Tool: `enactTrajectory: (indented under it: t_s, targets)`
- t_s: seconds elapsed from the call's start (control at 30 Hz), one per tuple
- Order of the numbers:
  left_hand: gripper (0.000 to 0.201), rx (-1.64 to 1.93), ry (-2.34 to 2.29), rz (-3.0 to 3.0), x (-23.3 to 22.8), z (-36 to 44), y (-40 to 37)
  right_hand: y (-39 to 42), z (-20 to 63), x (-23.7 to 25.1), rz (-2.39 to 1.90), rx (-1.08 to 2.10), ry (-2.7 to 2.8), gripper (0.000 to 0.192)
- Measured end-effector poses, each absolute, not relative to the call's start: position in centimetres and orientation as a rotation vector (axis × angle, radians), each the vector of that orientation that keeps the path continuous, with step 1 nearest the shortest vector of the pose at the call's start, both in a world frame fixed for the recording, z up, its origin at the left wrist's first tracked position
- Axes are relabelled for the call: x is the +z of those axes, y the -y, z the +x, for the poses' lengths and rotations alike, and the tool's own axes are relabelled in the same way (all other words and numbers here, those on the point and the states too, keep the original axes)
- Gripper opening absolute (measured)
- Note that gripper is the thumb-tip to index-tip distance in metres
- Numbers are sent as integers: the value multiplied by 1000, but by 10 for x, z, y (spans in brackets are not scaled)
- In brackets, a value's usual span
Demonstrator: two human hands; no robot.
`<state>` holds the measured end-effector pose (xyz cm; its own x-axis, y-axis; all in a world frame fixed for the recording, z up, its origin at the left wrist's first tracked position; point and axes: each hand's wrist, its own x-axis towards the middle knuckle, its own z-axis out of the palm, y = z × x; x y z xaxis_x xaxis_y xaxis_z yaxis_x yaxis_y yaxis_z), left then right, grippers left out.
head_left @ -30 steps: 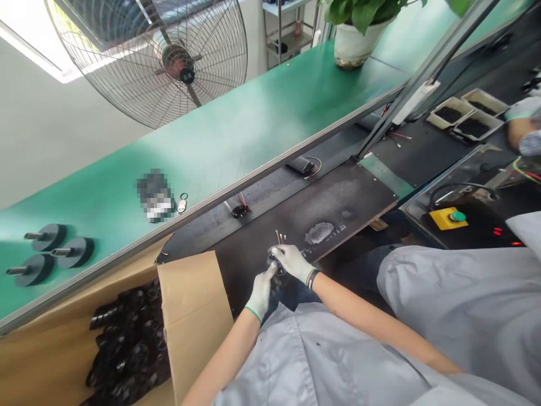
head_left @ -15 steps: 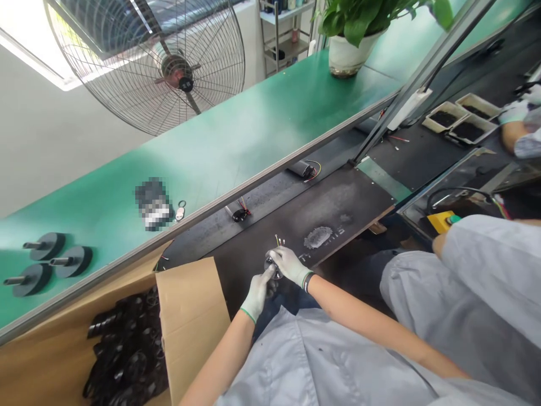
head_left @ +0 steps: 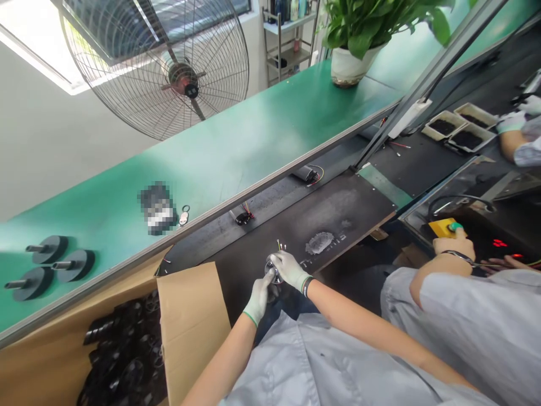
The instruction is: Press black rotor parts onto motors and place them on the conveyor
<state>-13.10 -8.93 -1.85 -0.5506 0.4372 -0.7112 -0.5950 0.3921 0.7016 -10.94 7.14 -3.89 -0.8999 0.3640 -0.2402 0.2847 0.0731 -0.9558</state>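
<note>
In white gloves, both my hands meet at the near edge of the dark workbench, closed round a motor (head_left: 273,270). Its round, dark end faces up, and thin wires with metal terminals stick out past the fingers. My left hand (head_left: 261,290) grips it from the near left side, thumb on top. From the right, my right hand (head_left: 288,268) presses its fingers on the upper rim. Most of the motor's body is hidden by the gloves. To the left stands an open cardboard box (head_left: 192,316) with many black plastic parts (head_left: 127,355) inside.
Behind the bench, two wired motors (head_left: 243,217) (head_left: 307,173) lie on the dark belt. A green shelf (head_left: 253,135) above bears black discs with shafts (head_left: 76,265) and a potted plant (head_left: 350,62). At right, a co-worker's hand (head_left: 454,246) touches a green button on a yellow box.
My hands stay on the motor with little movement. The co-worker's hand at right has come into view at the green button, and red lights now show beside it. The view has shifted slightly.
</note>
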Motion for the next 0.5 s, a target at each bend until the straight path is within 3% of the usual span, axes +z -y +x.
enactTrajectory:
  t_s: [0.17, 0.33, 0.43, 0.5]
  targets:
    - [79, 1254, -1677, 11, -11, -142, 100, -77, -111, -38, -774, 2051, 2266, 33]
    - [64, 1231, -1894, 116, -19, -160, 112, -92, -109, -32, -910, 2174, 2214, 37]
    - [99, 1226, -2047, 305, -42, -167, 95, -105, -102, -23, -962, 2261, 2139, 39]
    - [107, 1168, -2112, 419, -57, -169, 74, -115, -97, -17, -997, 2302, 2084, 37]
